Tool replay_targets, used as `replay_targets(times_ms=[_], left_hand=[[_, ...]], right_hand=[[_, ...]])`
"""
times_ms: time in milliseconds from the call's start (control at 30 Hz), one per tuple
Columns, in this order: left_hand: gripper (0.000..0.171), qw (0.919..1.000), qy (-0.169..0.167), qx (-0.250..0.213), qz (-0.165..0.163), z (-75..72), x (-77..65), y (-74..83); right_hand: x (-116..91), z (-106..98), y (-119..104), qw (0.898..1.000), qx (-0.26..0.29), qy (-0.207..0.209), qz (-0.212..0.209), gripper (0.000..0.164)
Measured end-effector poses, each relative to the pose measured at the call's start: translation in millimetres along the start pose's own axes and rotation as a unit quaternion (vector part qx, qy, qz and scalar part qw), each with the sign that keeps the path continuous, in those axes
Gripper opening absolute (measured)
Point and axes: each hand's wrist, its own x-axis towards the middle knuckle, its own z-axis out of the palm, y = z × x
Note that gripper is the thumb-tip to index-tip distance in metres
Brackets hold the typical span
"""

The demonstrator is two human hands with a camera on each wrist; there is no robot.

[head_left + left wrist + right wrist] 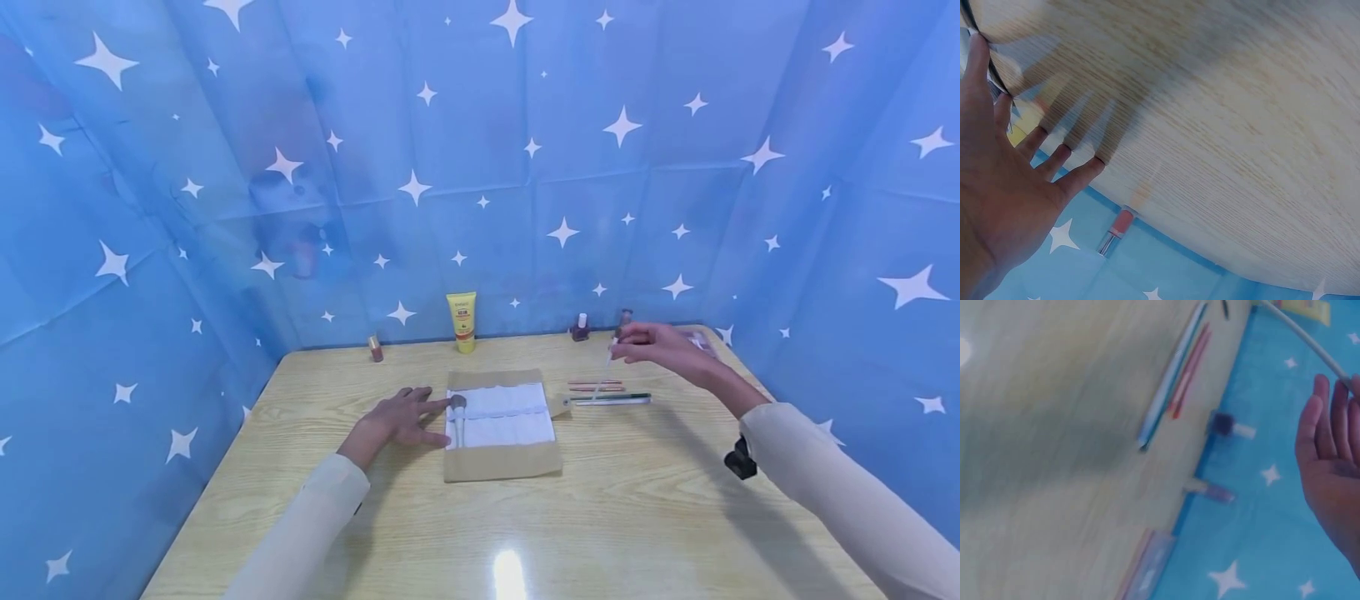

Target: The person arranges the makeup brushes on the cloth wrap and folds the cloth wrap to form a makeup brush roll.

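The work looks early: one brush lies at the left of the opened pouch on the worktop, though whether its handle sits inside a pocket cannot be told. The left hand, fingers spread, rests at the pouch's left edge, gripping nothing. The raised right hand pinches a slim pale stick between thumb and fingers. Two pink sticks, a dark stick and a white stick lie right of the pouch, apparently left to do.
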Motion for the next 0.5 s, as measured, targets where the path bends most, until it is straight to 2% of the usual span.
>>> replay_targets(times_ms=[200,500], left_hand=[[0.083,1.0,0.0,-0.006,-0.001,0.4,-3.1,-3.4],[0.084,1.0,-0.004,-0.006,0.004,-1.2,-3.2,-1.5]], right_hand=[[27,23,-23,1.0,0.025,0.005,-0.014,0.051],[57,55,-49,0.999,0.024,0.007,-0.022,0.05]])
